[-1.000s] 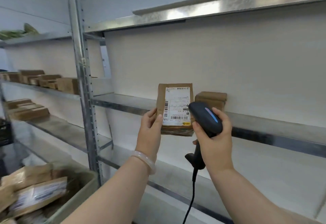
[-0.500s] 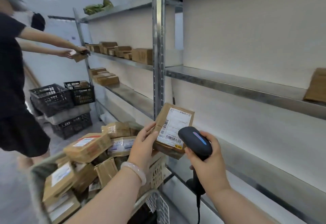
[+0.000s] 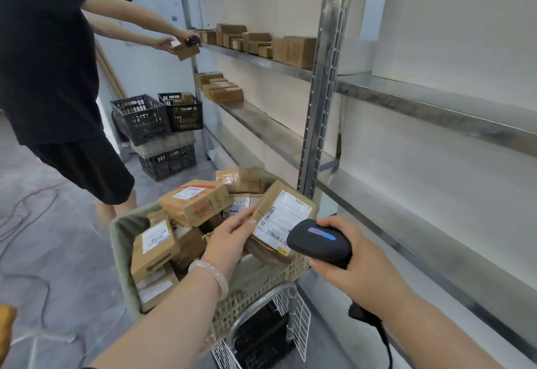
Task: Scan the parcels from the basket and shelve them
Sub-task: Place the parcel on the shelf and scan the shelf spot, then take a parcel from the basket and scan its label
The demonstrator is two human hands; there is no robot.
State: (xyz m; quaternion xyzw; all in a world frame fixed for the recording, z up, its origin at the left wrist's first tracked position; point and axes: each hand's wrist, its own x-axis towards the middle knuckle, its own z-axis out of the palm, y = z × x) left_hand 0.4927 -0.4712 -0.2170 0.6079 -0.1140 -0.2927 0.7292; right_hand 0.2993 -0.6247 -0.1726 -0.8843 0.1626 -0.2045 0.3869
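I'm now holding the labelled parcel (image 3: 283, 217) low over the right-hand rim of the basket (image 3: 116, 232), where a second ago I was holding it up against the middle shelf (image 3: 436, 107). It is coming back unshelved, so I'm judging the scan as not yet settled. My left hand (image 3: 232, 238) is gripping the parcel's left edge. My right hand (image 3: 357, 270) is wrapped round the barcode scanner (image 3: 319, 242), whose head is sitting just beside the lower barcode. The hands are near each other but apart.

The basket is heaped with other parcels (image 3: 194, 200) waiting. The steel upright (image 3: 321, 107) is standing between the basket and the bare shelf. Another person (image 3: 49, 78) is working the far bay by the stacked black crates (image 3: 139, 119), with cables (image 3: 26, 203) trailing across the floor.
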